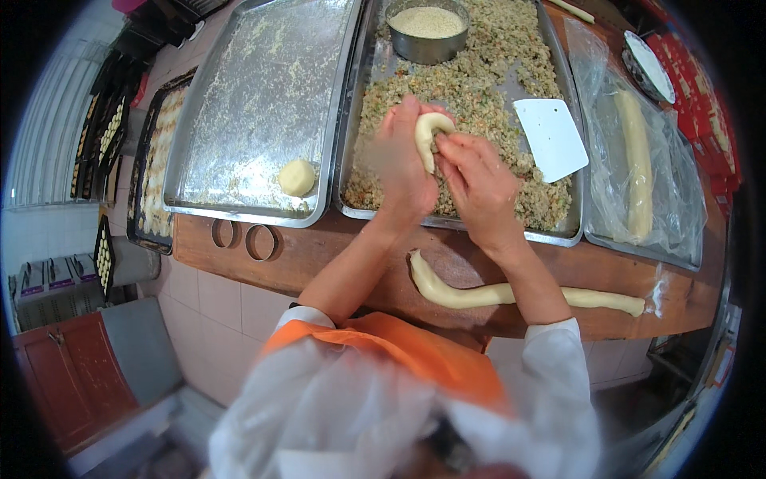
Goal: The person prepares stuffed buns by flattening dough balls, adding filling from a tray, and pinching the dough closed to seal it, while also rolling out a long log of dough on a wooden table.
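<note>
A curved piece of pale dough [426,136] lies in my left hand [402,158], cupped against the palm and fingers. The fingertips of my right hand [479,179] press at its inner side; what lies behind them is hidden. Both hands are above a metal tray [459,224] spread with a crumbly, speckled filling [395,96]. A rope of dough [473,297] rests on the wooden table [359,257] near my body, partly under my right forearm. One round dough ball [296,178] sits in the near right corner of the left tray [251,108].
A round metal tin of pale seeds or crumbs [428,30] and a white scraper [552,141] rest in the filling tray. Two metal rings [261,242] lie at the table's front edge. At right, plastic sheeting [670,173] surrounds a dough log [635,167]; a bowl [649,66] stands beyond.
</note>
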